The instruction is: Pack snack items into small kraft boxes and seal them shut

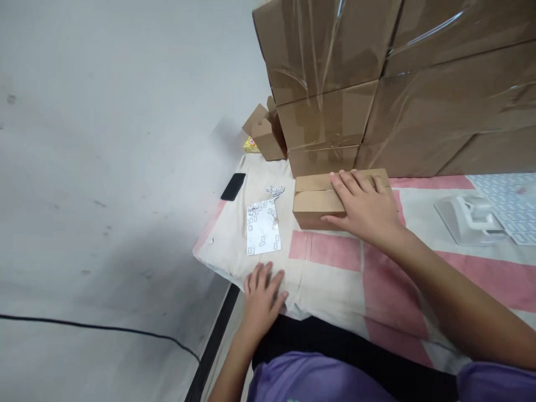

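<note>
My right hand (363,202) lies over the top of a small brown cardboard box (315,202), its fingers stretched across the lid and the thumb on the near side. The box stands closed on the cloth-covered table. My left hand (263,290) rests on the cloth near the front edge, fingers spread and holding nothing. Just beyond its fingertips is a white sheet (263,237) printed with small rectangles. A crumpled piece of patterned paper (275,192) touches or lies close to the sheet's far end.
Large taped cartons (330,117) are stacked along the back. Left of them stands an open small box (268,137) beside a yellow packet (250,146). A black phone (233,186) lies by the wall. At right are a white tape dispenser (471,219) and a blue-patterned sheet (513,201).
</note>
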`<state>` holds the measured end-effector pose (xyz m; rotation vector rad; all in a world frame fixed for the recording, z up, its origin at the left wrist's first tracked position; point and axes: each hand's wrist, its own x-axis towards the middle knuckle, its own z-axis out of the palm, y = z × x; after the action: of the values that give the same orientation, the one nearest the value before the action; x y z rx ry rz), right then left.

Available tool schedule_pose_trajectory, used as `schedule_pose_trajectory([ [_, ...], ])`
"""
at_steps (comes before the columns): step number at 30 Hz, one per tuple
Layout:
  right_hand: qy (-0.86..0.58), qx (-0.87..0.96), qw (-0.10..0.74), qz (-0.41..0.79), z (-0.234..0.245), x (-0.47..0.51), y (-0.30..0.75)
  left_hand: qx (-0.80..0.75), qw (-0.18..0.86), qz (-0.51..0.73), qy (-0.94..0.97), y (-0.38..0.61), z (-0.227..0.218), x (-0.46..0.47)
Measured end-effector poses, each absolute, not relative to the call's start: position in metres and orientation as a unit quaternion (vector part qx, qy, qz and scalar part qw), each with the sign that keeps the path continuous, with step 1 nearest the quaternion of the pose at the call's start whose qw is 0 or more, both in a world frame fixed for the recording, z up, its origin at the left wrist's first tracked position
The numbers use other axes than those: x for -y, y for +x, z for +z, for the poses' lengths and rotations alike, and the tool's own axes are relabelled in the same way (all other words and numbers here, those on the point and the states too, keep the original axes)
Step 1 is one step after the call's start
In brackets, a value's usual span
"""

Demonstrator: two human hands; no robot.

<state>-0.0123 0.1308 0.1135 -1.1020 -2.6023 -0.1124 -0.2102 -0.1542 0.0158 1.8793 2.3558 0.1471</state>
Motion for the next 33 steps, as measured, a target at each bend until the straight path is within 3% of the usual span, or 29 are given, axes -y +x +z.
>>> schedule_pose_trajectory([
  [8, -0.379, 0.907, 0.175, -0.058, 0.111, -0.131, -0.013, -0.861, 0.020, 0.146, 0.487, -0.275, 0.033, 0.096],
  [15, -0.364, 0.909, 0.193, -0.073, 0.110, -0.130, -0.011, -0.837, 0.089, 0.139, 0.522, -0.291, 0.031, 0.067],
  [25, -0.359, 0.910, 0.196, -0.070, 0.111, -0.130, -0.011, -0.846, 0.113, 0.188, 0.487, -0.313, 0.008, 0.070],
  [33, -0.354, 0.911, 0.202, -0.069, 0.109, -0.132, -0.011, -0.842, 0.129, 0.202, 0.483, -0.363, 0.018, 0.054],
])
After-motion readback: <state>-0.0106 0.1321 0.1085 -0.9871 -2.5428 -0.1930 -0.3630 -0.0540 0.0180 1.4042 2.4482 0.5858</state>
